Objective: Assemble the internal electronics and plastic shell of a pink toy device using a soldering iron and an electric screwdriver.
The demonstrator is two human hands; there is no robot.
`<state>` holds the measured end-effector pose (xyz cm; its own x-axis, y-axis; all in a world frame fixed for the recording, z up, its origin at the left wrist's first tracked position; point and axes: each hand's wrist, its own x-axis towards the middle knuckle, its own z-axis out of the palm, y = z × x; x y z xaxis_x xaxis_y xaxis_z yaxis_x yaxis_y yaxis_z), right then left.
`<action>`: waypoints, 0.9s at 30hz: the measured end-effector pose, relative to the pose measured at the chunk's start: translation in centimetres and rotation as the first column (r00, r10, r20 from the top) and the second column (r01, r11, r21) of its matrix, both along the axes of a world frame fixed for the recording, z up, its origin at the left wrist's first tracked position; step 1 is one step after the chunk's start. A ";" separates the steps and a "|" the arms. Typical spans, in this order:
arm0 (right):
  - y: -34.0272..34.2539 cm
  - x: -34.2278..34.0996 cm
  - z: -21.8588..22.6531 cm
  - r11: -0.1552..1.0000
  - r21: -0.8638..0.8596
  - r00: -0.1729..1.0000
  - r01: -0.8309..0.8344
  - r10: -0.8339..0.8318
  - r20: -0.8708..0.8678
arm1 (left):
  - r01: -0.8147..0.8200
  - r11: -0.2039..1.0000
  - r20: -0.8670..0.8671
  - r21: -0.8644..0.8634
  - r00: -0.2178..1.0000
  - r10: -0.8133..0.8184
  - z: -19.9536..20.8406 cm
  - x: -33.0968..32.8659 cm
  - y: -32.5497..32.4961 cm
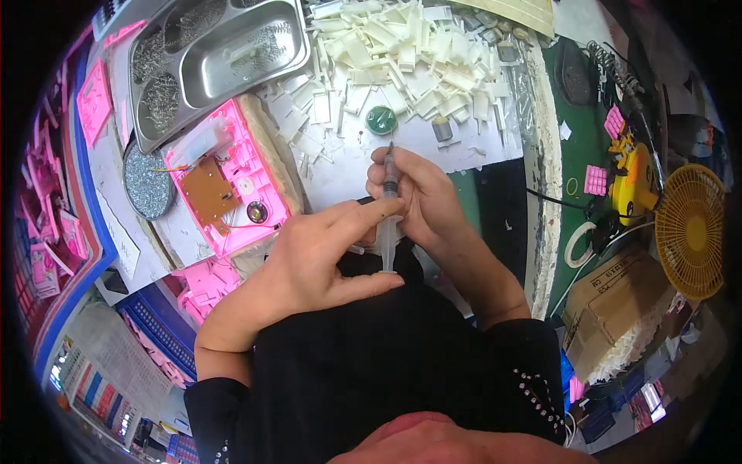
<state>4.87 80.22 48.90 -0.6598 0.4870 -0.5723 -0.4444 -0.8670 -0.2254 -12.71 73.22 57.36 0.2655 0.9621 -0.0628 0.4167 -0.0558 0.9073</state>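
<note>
We hold a syringe [390,187] upright in the view, between our two hands in front of the body, its dark tip pointing away from us toward a green tub [381,121] on the bench [340,178]. Our right hand [430,192] has its fingers curled closed around the dark front of the barrel. Our left hand [297,251] is spread along the rear: the index finger lies across the barrel near its flange and the thumb presses the plunger's end, so a wide gap stands between the two while they grip the syringe. Beyond the tub we have a heap of white parts [402,66], with a small motor [442,129] beside it. To our left sits a pink shell [247,174] with a brown board [207,192] and a speaker [256,212] in it; behind it is a steel tray [243,81], and just beside that a round dish [148,185] of shiny bits.
</note>
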 end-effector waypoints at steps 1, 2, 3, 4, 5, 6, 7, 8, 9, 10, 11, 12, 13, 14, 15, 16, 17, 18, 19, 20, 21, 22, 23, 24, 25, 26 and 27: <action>0.0 0.0 -0.1 1.000 -0.009 1.000 0.005 -0.005 -0.010 | -0.006 1.000 0.014 0.001 1.000 0.006 -0.1 0.0 0.1; 0.1 0.0 -0.2 1.000 -0.026 1.000 0.002 -0.003 -0.026 | 0.002 1.000 0.026 -0.008 1.000 -0.002 -0.1 0.0 0.3; 0.2 0.0 -0.2 0.999 -0.043 0.999 -0.001 -0.001 -0.043 | 0.010 1.000 0.038 -0.017 0.999 -0.010 0.0 -0.1 0.5; 0.2 0.1 -0.2 0.998 -0.060 0.998 -0.004 0.000 -0.059 | 0.019 0.999 0.050 -0.026 0.999 -0.017 0.2 -0.3 0.8; 0.2 0.0 -0.1 0.998 -0.069 0.999 -0.006 0.003 -0.049 | 0.028 0.996 0.077 -0.082 0.997 -0.022 0.4 -0.4 0.9; 0.3 -0.1 0.1 0.997 -0.079 0.999 -0.009 0.006 -0.038 | 0.039 0.990 0.104 -0.137 0.994 -0.025 0.6 -0.5 1.1; 0.3 -0.1 0.2 0.996 -0.089 1.000 -0.010 0.008 -0.028 | 0.052 0.980 0.131 -0.191 0.991 -0.027 0.7 -0.6 1.2; 0.4 -0.1 0.4 0.997 -0.076 1.000 -0.011 0.010 -0.014 | 0.055 0.974 0.156 -0.218 0.988 -0.020 0.6 -0.6 1.3; 0.5 -0.1 0.5 0.998 -0.064 1.000 -0.011 0.011 0.000 | 0.058 0.968 0.180 -0.244 0.984 -0.014 0.4 -0.5 1.4; 0.5 0.0 0.5 0.999 -0.051 1.000 -0.011 0.012 0.013 | 0.063 0.961 0.203 -0.270 0.979 -0.007 0.3 -0.4 1.4; 0.6 0.0 0.4 0.999 -0.041 1.000 -0.007 0.008 0.010 | 0.056 0.969 0.212 -0.240 0.977 -0.004 -0.1 -0.3 1.4; 0.7 0.0 0.4 1.000 -0.031 1.000 -0.004 0.004 0.007 | 0.048 0.977 0.220 -0.209 0.975 -0.001 -0.5 -0.1 1.3; 0.8 0.0 0.3 1.000 -0.022 1.000 0.000 0.001 0.003 | 0.040 0.983 0.228 -0.178 0.974 0.002 -0.8 0.0 1.3; 0.8 0.0 0.3 1.000 -0.009 1.000 -0.001 0.001 0.004 | 0.041 0.986 0.225 -0.163 0.974 -0.004 -0.9 0.0 1.4; 0.9 0.0 0.4 1.000 0.004 1.000 -0.002 0.002 0.005 | 0.042 0.988 0.221 -0.148 0.975 -0.008 -0.9 0.0 1.5; 1.0 -0.1 0.5 1.000 0.017 1.000 -0.003 0.003 0.005 | 0.043 0.990 0.216 -0.138 0.976 -0.013 -1.0 0.0 1.5; 1.0 -0.1 0.5 1.000 0.012 1.000 -0.005 0.005 0.007 | 0.044 0.991 0.211 -0.127 0.977 -0.016 -1.0 0.0 1.5; 0.9 -0.2 0.5 1.000 0.007 1.000 -0.008 0.008 0.008 | 0.046 0.992 0.205 -0.120 0.978 -0.020 -1.0 -0.1 1.6; 0.9 -0.3 0.6 1.000 0.003 1.000 -0.011 0.011 0.009 | 0.047 0.992 0.200 -0.114 0.980 -0.024 -1.0 -0.1 1.6; 0.7 -0.3 0.6 1.000 -0.007 1.000 -0.003 0.003 -0.011 | 0.045 0.992 0.212 -0.116 0.977 -0.019 -1.0 -0.1 1.6; 0.5 -0.2 0.5 1.000 -0.016 0.999 0.005 -0.006 -0.032 | 0.042 0.992 0.225 -0.117 0.974 -0.015 -0.9 -0.1 1.5; 0.4 -0.2 0.5 1.000 -0.026 0.999 0.014 -0.015 -0.052 | 0.040 0.992 0.237 -0.119 0.972 -0.011 -0.9 -0.1 1.4; 0.3 -0.1 0.6 0.999 -0.033 0.998 0.011 -0.013 -0.057 | 0.044 0.991 0.241 -0.126 0.970 -0.013 -0.9 -0.1 1.3; 0.2 -0.1 0.8 0.999 -0.040 0.998 0.008 -0.010 -0.061 | 0.048 0.990 0.245 -0.134 0.969 -0.014 -0.8 -0.1 1.3; 0.1 -0.1 0.8 0.999 -0.047 0.998 0.005 -0.008 -0.066 | 0.053 0.989 0.249 -0.141 0.968 -0.016 -0.7 -0.1 1.3; 0.1 -0.1 0.8 0.999 -0.049 0.998 0.005 -0.008 -0.061 | 0.068 0.986 0.250 -0.156 0.968 -0.027 -0.4 -0.2 1.4; 0.1 -0.1 0.8 0.999 -0.052 0.998 0.006 -0.009 -0.057 | 0.083 0.982 0.251 -0.170 0.967 -0.038 -0.1 -0.3 1.7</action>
<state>4.77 80.36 49.74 -0.6887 0.4625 -0.5584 -0.4614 -0.8736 -0.1545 -13.04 74.91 57.25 0.3513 0.9231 -0.1563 0.1802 0.0972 0.9788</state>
